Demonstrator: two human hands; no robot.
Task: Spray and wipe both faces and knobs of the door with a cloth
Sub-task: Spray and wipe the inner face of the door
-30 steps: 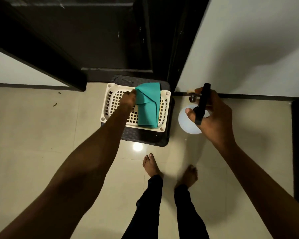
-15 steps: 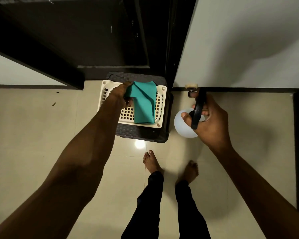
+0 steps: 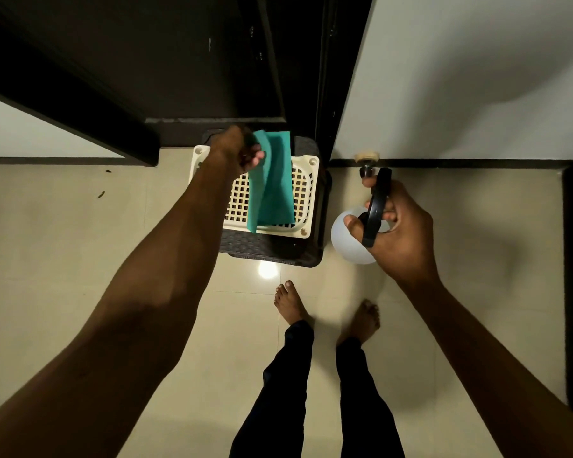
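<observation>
1. Teal cloth (image 3: 272, 180) hangs at upper centre of the frame, pinched at its top edge by the left hand (image 3: 239, 150), fingers curled tight on the fabric.
2. Below the cloth sits a cream plastic basket (image 3: 306, 193) with a grid of holes, and the cloth's lower end drapes over the basket's near rim.
3. That basket rests on a dark woven stool (image 3: 272, 251), standing on the pale tiled floor (image 3: 63, 242).
4. Over at right of centre, the right hand (image 3: 401, 226) grips a spray bottle (image 3: 348, 239), white round body low, black trigger head up; the thumb lies on one side of the black head, the fingers wrap the other.
5. The bottle is held in the air just right of the stool, apart from it.
6. Dark door (image 3: 179, 61) fills the upper left and centre of the frame, its bottom edge just behind the basket; no knob is in view.
7. A small doorstop (image 3: 366, 160) sits at the foot of the white wall (image 3: 477, 77), just above the right hand.
8. Two bare feet (image 3: 290, 302) and dark trouser legs at bottom centre, a bright light reflection on the tile ahead of the toes.
</observation>
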